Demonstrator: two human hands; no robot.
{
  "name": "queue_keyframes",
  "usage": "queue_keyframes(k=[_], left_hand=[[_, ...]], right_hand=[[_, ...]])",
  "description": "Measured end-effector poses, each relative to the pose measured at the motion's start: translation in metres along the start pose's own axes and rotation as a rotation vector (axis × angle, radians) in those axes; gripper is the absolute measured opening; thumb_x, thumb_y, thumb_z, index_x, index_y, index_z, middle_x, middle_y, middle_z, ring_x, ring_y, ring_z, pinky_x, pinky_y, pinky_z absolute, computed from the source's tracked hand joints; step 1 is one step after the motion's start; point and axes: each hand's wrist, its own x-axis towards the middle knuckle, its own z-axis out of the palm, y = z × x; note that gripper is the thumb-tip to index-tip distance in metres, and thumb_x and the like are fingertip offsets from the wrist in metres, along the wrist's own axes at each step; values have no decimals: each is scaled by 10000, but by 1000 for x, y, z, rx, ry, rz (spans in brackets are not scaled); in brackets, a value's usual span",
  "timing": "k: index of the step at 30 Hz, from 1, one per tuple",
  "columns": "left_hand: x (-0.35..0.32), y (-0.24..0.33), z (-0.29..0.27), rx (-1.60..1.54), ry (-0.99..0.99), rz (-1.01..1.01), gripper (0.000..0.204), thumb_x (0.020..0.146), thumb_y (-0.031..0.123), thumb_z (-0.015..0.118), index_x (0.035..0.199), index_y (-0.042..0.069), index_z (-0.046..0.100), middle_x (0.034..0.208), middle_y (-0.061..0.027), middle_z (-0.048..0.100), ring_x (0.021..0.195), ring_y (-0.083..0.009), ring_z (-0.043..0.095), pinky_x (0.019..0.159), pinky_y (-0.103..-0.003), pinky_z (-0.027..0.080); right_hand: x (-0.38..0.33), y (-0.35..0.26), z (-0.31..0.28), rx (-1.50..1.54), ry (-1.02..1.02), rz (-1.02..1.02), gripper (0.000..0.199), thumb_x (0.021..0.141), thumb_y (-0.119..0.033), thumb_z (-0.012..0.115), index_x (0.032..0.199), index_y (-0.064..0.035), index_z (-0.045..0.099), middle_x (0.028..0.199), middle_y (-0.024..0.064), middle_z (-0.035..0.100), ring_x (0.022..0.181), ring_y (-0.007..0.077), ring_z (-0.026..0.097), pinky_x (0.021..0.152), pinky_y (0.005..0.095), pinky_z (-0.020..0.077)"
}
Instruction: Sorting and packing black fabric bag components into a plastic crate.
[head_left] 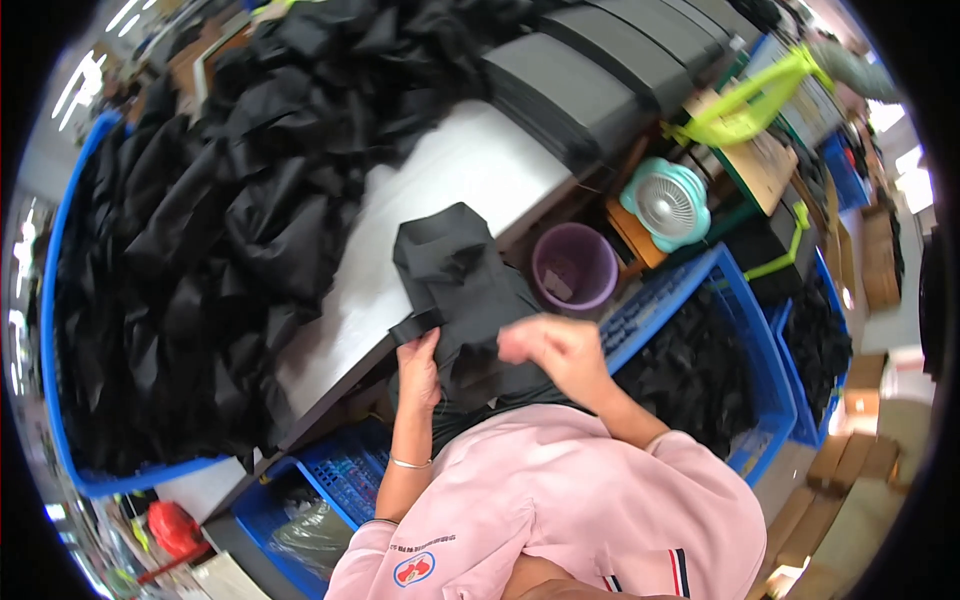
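Observation:
A black fabric piece (pixel 463 278) lies over the near edge of the table and hangs down toward my lap. My left hand (pixel 419 372) is closed on its left edge, where a short folded strap (pixel 415 324) sticks out past the thumb. To the right, my right hand (pixel 556 350) hovers over or against the right side of the fabric, its fingers curled together and slightly blurred. Whatever may be between those fingertips cannot be made out.
A large heap of black fabric (pixel 230 220) fills the blue-rimmed container on the left. Stacked dark grey cases (pixel 590 75) stand on the white table (pixel 480 165). A purple bin (pixel 575 262), a turquoise fan (pixel 668 200) and blue crates (pixel 770 385) are at the right.

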Motion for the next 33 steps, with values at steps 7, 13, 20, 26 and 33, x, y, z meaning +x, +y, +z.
queue_keyframes(k=[7, 13, 20, 26, 33], left_hand=[[-20, 2, 17, 112, -183, 110, 456, 878, 0, 682, 1322, -16, 580, 1271, -98, 646, 1177, -196, 601, 1042, -332, 438], [28, -48, -14, 92, -556, -229, 426, 932, 64, 655, 1334, -33, 555, 1252, -106, 650, 1126, -161, 612, 966, -312, 493], [-56, -53, 101, 385, -569, -483, 512, 1040, 286, 539, 1440, -14, 429, 1333, -139, 594, 1027, -187, 665, 825, -302, 551], [-34, -73, 89, 486, -525, -447, 435, 1015, 292, 583, 1349, 16, 548, 1201, -120, 675, 973, -168, 679, 816, -292, 548], [-35, -61, 67, 465, -426, -391, 357, 1013, 246, 588, 1281, 10, 584, 1114, -107, 703, 865, -153, 697, 760, -271, 560]], right_hand=[[13, 64, -35, 322, 55, 331, 296, 965, -266, 669, 1109, -8, 681, 1005, -13, 691, 881, 84, 624, 761, 233, 498], [-12, 76, -42, 1117, 95, 405, 369, 966, -170, 644, 1292, -9, 579, 1242, 91, 643, 1107, 209, 637, 1003, 362, 505], [-117, 178, -155, 814, 893, 319, 270, 901, -177, 718, 1093, -17, 615, 1027, 102, 688, 926, 203, 676, 834, 370, 569], [-349, 235, -274, 453, 1437, 276, 235, 894, -184, 742, 1005, -30, 604, 988, 57, 646, 903, 153, 610, 807, 312, 516], [-469, 249, -302, -382, 1551, 802, 662, 835, -371, 775, 1282, 78, 584, 1177, 173, 681, 1011, 264, 667, 901, 364, 517]])
